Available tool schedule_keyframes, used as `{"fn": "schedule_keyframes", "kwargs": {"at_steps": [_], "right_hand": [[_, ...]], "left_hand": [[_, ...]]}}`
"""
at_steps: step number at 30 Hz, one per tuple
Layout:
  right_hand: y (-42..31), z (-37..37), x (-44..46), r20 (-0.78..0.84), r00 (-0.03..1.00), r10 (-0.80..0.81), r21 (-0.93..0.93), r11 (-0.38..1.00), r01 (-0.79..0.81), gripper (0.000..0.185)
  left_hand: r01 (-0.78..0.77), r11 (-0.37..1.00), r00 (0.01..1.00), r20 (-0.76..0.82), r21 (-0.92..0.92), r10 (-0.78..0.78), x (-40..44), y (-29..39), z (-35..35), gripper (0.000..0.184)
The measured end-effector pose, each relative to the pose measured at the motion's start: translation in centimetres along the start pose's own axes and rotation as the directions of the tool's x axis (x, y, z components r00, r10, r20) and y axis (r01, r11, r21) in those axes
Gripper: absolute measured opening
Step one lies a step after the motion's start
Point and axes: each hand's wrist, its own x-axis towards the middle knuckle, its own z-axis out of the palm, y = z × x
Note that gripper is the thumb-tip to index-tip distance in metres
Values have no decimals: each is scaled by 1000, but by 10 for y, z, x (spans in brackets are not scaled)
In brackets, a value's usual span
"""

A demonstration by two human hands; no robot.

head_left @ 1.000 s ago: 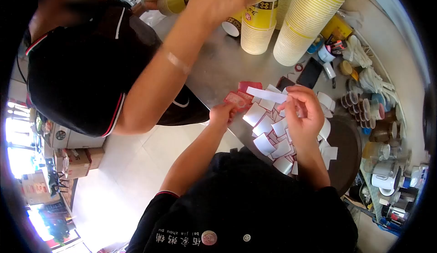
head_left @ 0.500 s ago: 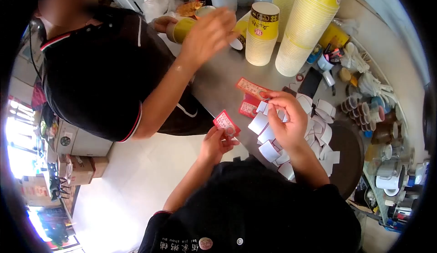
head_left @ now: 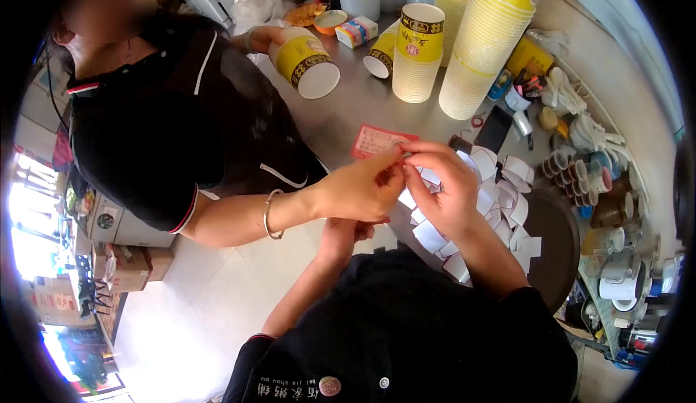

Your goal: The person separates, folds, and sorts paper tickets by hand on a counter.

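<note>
A co-worker's hand (head_left: 359, 189) reaches across in front of me and meets the fingertips of my right hand (head_left: 446, 185). My right thumb and fingers are pinched at the near corner of a red-and-white printed paper label (head_left: 373, 142); the contact is partly covered. Beneath the co-worker's wrist, my left hand (head_left: 341, 240) is curled. A thin red edge of label (head_left: 382, 221) shows beside it, and the rest is hidden. Many curved white paper pieces (head_left: 511, 211) lie heaped right beside my right forearm.
The co-worker's other hand (head_left: 264, 38) holds a yellow paper tub (head_left: 308, 62). Tall stacks of yellow tubs (head_left: 417, 55) stand at the back. A phone (head_left: 494, 129), a cup of pens (head_left: 518, 98) and a round dark stool (head_left: 554, 251) are on the right.
The co-worker's raised arm has come down and across to my right hand, covering much of my left. The yellow tub now tilts toward me. The label by my right hand has shifted slightly left.
</note>
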Motion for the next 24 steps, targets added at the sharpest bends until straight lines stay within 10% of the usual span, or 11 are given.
{"fn": "schedule_keyframes", "kwargs": {"at_steps": [3,11,13,24], "right_hand": [[-2,1,-2,151,988,-13,20,1000,10,16],[14,19,-42,441,775,452,382,687,-618,47],[10,14,-39,502,686,527,502,468,-727,42],[-6,5,-23,483,670,564,574,374,-729,36]], "left_hand": [[-66,997,997,-38,40,68,0,-8,-7,19],[-180,947,984,65,267,168,-24,13,8,19],[-64,996,997,45,-68,67,-33,21,11,18],[-84,969,983,141,-232,119,-51,45,12,9]]}}
